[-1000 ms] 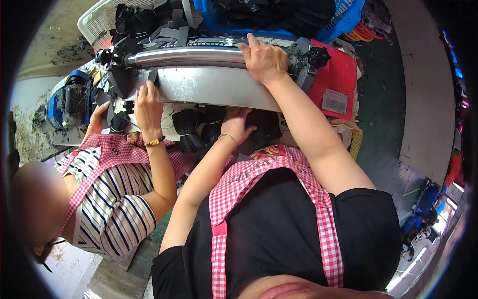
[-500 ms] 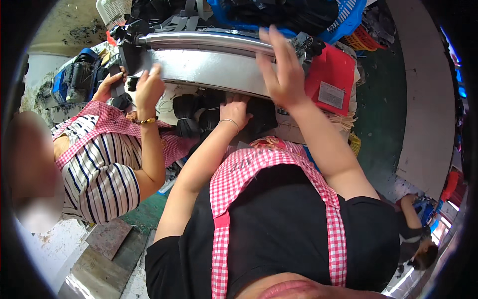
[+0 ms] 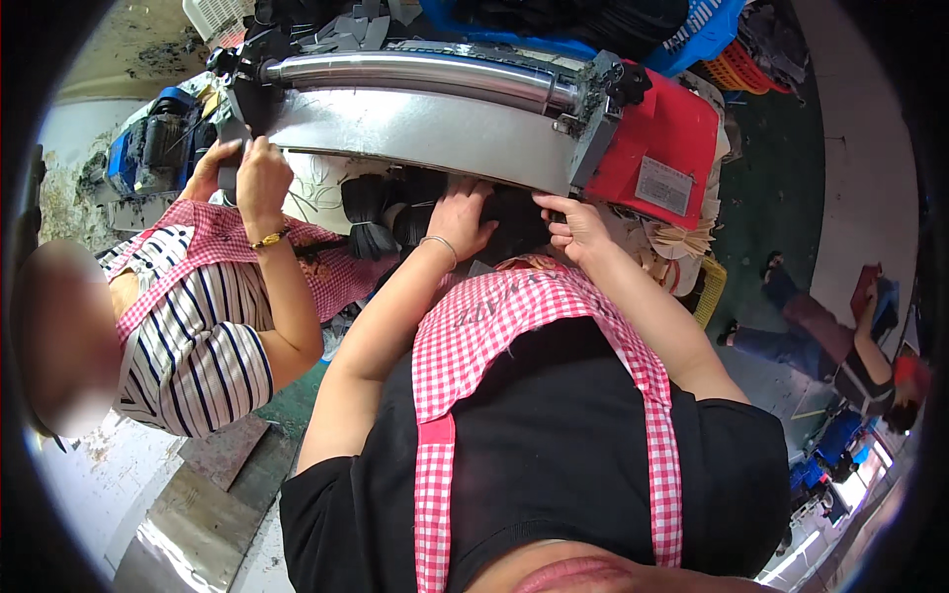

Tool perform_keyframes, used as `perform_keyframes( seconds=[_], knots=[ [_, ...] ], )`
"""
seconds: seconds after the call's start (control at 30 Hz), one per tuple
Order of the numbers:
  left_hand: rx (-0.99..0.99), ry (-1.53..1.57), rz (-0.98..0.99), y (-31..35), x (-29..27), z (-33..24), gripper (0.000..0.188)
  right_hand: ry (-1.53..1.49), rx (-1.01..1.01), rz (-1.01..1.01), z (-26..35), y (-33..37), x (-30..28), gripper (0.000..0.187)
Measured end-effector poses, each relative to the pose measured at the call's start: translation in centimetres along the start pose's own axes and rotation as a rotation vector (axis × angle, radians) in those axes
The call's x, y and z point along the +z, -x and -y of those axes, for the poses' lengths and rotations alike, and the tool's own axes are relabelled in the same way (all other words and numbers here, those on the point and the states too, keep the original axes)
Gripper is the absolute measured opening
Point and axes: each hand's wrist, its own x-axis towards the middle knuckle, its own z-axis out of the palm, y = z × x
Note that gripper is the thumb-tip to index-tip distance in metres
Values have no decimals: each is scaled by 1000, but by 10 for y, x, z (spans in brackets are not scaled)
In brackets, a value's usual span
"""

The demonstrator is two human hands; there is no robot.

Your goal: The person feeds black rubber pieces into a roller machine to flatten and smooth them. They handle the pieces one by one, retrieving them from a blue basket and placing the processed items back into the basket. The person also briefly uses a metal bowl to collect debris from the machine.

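Note:
Across the front of me stands a machine with a shiny metal roller (image 3: pixel 425 74) and a pale smooth plate (image 3: pixel 425 124). My left hand (image 3: pixel 463 219) rests on dark material just below the plate's front edge, fingers stretched forward and tips partly hidden. Dark flat pieces (image 3: pixel 514 219) lie between my two hands. At the plate's right end, my right hand (image 3: pixel 575 227) is closed, its index finger pointing left along the edge; a dark bit shows between its fingers, too small to name. Left of my left hand stands a tied bundle of black strips (image 3: pixel 369 217).
At the left, a co-worker's hands (image 3: pixel 259 183) hold a grey strip by the machine's end. A red panel (image 3: pixel 657 148) flanks the right side. Behind the roller are grey scraps (image 3: pixel 351 30) and a blue basket (image 3: pixel 707 35). A person (image 3: pixel 840 341) is farther right.
My right hand has come down from above the roller to the plate's front edge, and its fingers have closed. My left hand stays in about the same place. The co-worker's hands have drawn together.

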Motion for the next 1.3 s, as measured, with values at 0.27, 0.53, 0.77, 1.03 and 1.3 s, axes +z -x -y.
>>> perform_keyframes(
  seconds=[0.27, 0.53, 0.77, 1.03, 1.3],
  knots=[
    [-21, -71, 19, -2, 5, -8, 59, -36, -100, 34, -21, -24, -7, 9],
    [-13, 134, 106, -3, 8, 3, 50, -62, -124, 51, -19, -16, -5, 9],
    [146, 255, 227, -5, -9, -3, 38, 273, -74, 139, 1, 0, -24, 33],
    [277, 553, 160, 18, -109, -63, 36, 1338, -768, 205, 63, 92, -33, 62],
    [-73, 1085, -167, 26, -124, -65, 37, 891, -760, 430, 69, 82, 26, 48]
  ],
)
